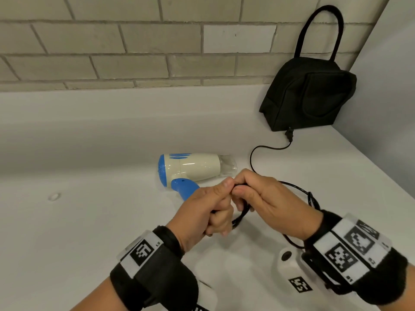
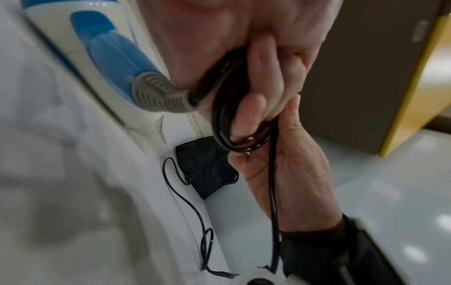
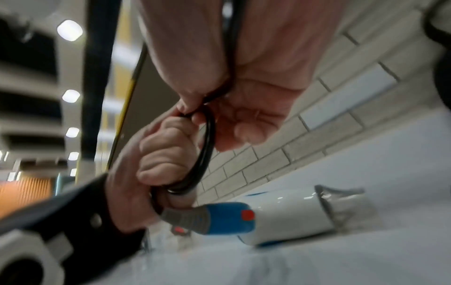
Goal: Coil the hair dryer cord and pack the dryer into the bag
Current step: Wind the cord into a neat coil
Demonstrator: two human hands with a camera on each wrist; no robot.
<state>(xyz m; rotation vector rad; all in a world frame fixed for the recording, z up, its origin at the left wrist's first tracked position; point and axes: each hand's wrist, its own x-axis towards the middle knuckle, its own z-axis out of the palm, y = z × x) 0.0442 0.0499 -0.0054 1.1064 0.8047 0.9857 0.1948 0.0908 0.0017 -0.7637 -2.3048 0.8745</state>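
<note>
While on the counter [image 1: 89, 221], black cord [image 1: 241, 215] loops in both hands' clenched grip, beside dryer [image 1: 190, 169].

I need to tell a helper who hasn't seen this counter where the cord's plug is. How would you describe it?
Start at the black bag standing in the far right corner of the white counter. The plug lies on the counter at the bag's front bottom edge. It is the small black block that ends the loose cord, away from both hands.
</note>
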